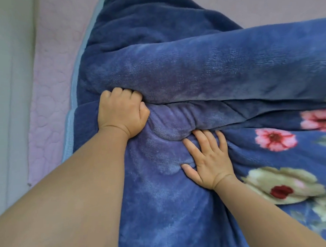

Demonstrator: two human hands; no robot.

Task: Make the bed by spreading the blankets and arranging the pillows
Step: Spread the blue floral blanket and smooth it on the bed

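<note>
While the left hand [121, 114] clenches a fold of the blue blanket [203, 74] at frame centre, its fingers curled into the plush, the right hand [209, 158] lies flat just below and to the right, fingers straight and spread, pressing the fabric. Heaped in thick folds, the blanket fills the middle and right of the frame, with pink and cream flowers at lower right. A pink quilted sheet [51, 91] shows at left.
</note>
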